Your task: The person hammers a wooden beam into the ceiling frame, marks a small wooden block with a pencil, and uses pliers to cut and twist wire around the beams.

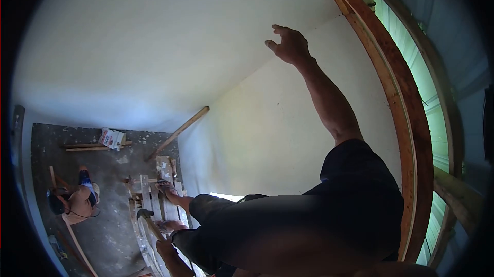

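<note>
My right hand (pixel 291 46) is stretched out in front of the pale wall (pixel 170 35), fingers bent and apart, with nothing visible in it. Whether it touches the wall I cannot tell. Low in the view, my left hand (pixel 166 250) is wrapped around the handle of a hammer (pixel 153 227). The hammer's metal head points away from me, above the planks beside my feet. My sandalled feet (pixel 167 189) stand on the paint-marked wooden planks (pixel 150 194) of a raised platform.
A long reddish wooden beam (pixel 411 117) curves down the right side beside corrugated sheeting (pixel 429 86). A wooden post (pixel 180 130) leans against the wall. On the concrete floor (pixel 116 184) below are a printed box (pixel 111 139), lumber and another person (pixel 80 202).
</note>
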`<state>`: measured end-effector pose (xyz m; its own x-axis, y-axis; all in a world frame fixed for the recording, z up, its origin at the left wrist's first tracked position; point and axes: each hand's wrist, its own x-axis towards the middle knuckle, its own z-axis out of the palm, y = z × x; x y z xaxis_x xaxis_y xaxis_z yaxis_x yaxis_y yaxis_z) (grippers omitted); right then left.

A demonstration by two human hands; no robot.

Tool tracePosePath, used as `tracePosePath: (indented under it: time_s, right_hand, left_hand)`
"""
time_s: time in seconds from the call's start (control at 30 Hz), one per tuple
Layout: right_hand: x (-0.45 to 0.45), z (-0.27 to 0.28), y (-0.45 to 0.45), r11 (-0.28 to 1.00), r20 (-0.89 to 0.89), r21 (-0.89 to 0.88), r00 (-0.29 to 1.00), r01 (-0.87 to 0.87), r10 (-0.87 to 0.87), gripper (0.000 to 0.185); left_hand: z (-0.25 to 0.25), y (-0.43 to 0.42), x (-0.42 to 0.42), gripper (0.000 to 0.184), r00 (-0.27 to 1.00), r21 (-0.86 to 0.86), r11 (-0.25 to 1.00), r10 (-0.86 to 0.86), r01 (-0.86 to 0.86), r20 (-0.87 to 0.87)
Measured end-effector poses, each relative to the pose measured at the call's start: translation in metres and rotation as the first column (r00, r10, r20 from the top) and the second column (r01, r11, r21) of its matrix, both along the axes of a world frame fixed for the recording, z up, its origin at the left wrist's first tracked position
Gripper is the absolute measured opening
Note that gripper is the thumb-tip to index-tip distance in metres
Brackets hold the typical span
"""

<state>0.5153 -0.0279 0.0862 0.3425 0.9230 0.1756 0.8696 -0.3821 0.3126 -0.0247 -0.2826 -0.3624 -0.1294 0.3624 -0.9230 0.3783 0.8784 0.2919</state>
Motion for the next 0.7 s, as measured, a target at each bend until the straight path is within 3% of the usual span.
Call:
tracePosePath:
  time_s: [0.1,0.2,0.3,0.4,0.47,0.53,0.63,0.7]
  right_hand:
    - [0.008,-0.023,-0.014,0.985,0.054,-0.139,0.994,0.101,-0.094,0.06]
    - [0.007,-0.041,-0.022,0.962,0.071,-0.201,0.982,0.188,-0.177,0.062]
    - [0.016,-0.028,-0.012,0.964,0.317,-0.173,0.938,0.203,-0.14,0.053]
    - [0.014,0.032,0.011,0.985,0.63,-0.127,0.777,0.118,-0.012,0.042]
    - [0.028,0.078,0.019,0.98,0.864,-0.06,0.482,-0.188,0.145,0.038]
    - [0.022,0.121,0.027,0.994,0.925,0.061,0.379,-0.093,-0.021,0.034]
    - [0.027,0.152,0.019,0.923,0.858,0.357,0.342,0.14,-0.384,0.033]
    - [0.031,0.163,0.018,0.911,0.819,0.333,0.404,0.243,-0.407,0.03]
  left_hand:
    - [-0.032,-0.022,-0.015,0.034,1.0,0.024,0.999,-0.026,0.026,-0.012]
    - [-0.08,-0.07,-0.05,0.043,0.936,0.138,0.939,-0.281,0.314,-0.212]
    - [-0.112,-0.107,-0.081,0.045,0.826,0.118,0.857,-0.435,0.502,-0.359]
    - [-0.133,-0.128,-0.102,0.044,0.785,0.006,0.837,-0.511,0.547,-0.349]
    - [-0.145,-0.138,-0.112,0.043,0.77,-0.042,0.82,-0.552,0.57,-0.32]
    - [-0.156,-0.145,-0.12,0.043,0.76,-0.074,0.805,-0.583,0.589,-0.288]
    - [-0.169,-0.151,-0.131,0.042,0.753,-0.102,0.787,-0.613,0.608,-0.238]
    - [-0.176,-0.16,-0.142,0.042,0.761,-0.113,0.788,-0.614,0.605,-0.208]
